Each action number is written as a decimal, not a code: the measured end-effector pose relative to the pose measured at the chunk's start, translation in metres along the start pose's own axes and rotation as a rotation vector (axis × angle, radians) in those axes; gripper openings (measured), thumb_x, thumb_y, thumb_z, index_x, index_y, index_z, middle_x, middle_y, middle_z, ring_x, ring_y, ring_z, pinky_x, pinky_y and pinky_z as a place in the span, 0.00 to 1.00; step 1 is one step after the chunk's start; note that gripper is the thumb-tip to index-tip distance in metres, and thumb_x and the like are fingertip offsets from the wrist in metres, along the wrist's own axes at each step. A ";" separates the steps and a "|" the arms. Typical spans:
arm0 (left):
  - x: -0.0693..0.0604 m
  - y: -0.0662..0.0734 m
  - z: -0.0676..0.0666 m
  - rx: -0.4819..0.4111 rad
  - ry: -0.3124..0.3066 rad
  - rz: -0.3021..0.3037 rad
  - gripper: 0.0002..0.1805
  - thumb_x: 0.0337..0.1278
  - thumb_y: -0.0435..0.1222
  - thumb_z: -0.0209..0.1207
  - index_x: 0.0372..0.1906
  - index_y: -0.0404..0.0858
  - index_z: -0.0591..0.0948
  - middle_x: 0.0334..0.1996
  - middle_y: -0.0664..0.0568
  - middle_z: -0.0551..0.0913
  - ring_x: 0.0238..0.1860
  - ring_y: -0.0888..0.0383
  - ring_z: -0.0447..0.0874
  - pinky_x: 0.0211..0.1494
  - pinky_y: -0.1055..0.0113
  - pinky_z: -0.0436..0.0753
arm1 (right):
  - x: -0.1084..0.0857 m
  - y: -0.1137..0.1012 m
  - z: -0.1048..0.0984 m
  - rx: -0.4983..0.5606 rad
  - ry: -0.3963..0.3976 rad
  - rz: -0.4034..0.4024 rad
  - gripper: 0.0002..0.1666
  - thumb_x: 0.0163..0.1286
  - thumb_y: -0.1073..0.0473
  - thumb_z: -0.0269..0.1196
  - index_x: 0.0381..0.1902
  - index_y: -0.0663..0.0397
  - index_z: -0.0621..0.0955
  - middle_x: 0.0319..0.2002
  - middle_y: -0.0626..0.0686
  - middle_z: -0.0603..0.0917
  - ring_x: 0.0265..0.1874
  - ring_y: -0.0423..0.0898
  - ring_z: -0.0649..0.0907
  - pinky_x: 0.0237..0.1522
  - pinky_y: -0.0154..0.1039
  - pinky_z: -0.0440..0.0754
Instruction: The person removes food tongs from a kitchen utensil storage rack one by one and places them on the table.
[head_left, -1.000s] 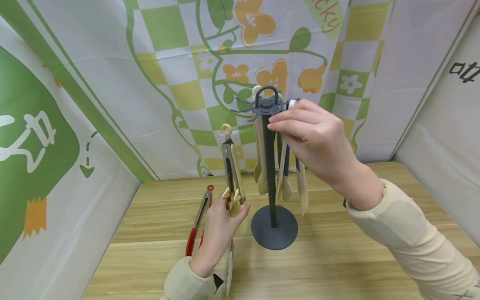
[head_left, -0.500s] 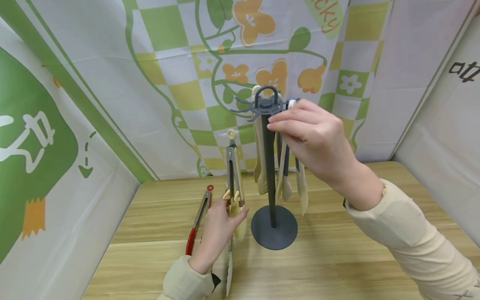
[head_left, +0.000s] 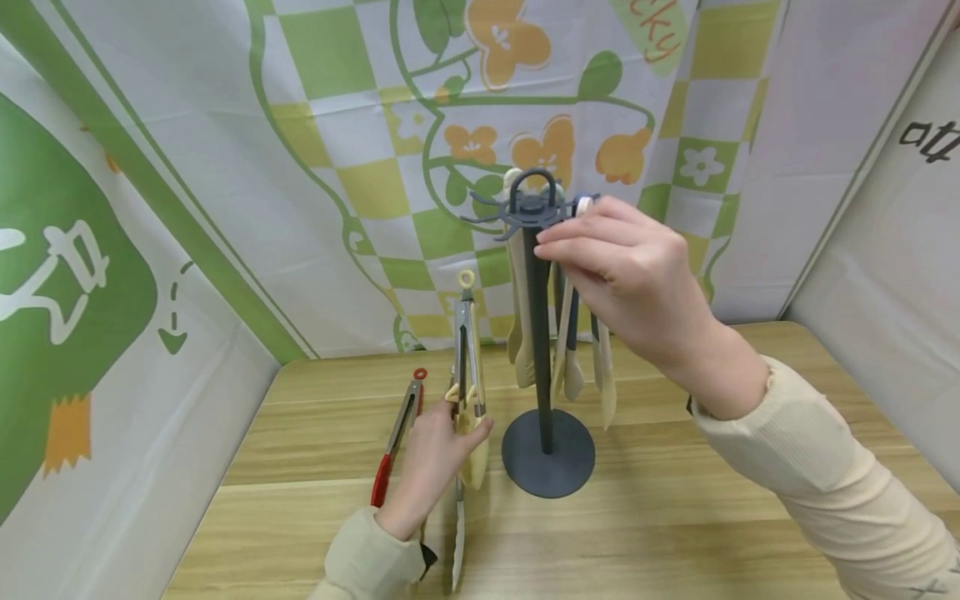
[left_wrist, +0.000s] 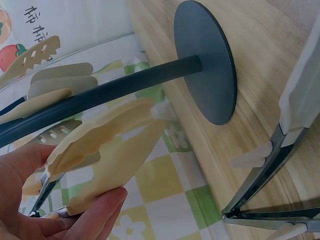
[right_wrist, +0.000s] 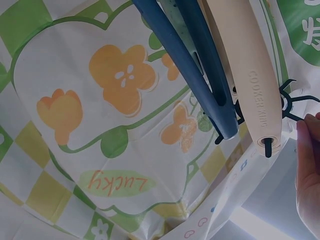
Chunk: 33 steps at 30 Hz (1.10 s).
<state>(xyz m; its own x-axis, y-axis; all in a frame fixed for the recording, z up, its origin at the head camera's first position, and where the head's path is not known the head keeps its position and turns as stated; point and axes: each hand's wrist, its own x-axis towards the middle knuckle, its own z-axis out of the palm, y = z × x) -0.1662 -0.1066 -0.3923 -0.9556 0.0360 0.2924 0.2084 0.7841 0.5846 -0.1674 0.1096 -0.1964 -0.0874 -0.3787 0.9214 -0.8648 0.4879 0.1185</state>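
Note:
My left hand (head_left: 431,442) grips a pair of cream-yellow tongs (head_left: 467,333) left of a dark utensil stand (head_left: 542,350). The tongs are near upright, ring at the top, and their cream heads (left_wrist: 110,155) point down in the left wrist view. With bent fingers, my right hand (head_left: 630,258) pinches a hook arm at the top of the stand, seen at the right edge of the right wrist view. Several utensils hang from the other hooks, including a beige-handled one (right_wrist: 252,75) and a blue-handled one (right_wrist: 185,65).
Red-handled tongs (head_left: 384,475) lie on the wooden table (head_left: 645,533) at the left. Pale-headed tongs (left_wrist: 302,95) lie partly behind my left hand. The stand's round base (head_left: 573,462) rests mid-table. A patterned cloth (head_left: 360,200) forms the back wall.
The cream-yellow tongs have come down and slightly right in my left hand, and they stand straighter. My right hand keeps its hold on the stand.

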 end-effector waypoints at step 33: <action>0.005 -0.020 -0.004 0.073 -0.159 -0.102 0.18 0.47 0.46 0.63 0.26 0.34 0.75 0.11 0.56 0.65 0.11 0.62 0.61 0.12 0.71 0.62 | 0.001 0.000 0.000 -0.009 0.000 -0.001 0.09 0.54 0.78 0.59 0.25 0.66 0.84 0.28 0.57 0.85 0.29 0.52 0.81 0.49 0.43 0.78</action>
<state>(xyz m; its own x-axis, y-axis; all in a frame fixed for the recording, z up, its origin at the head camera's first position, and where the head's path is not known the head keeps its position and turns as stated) -0.1744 -0.1240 -0.3995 -0.9931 0.0465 0.1076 0.0982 0.8312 0.5472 -0.1676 0.1091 -0.1960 -0.0864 -0.3794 0.9212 -0.8606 0.4943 0.1228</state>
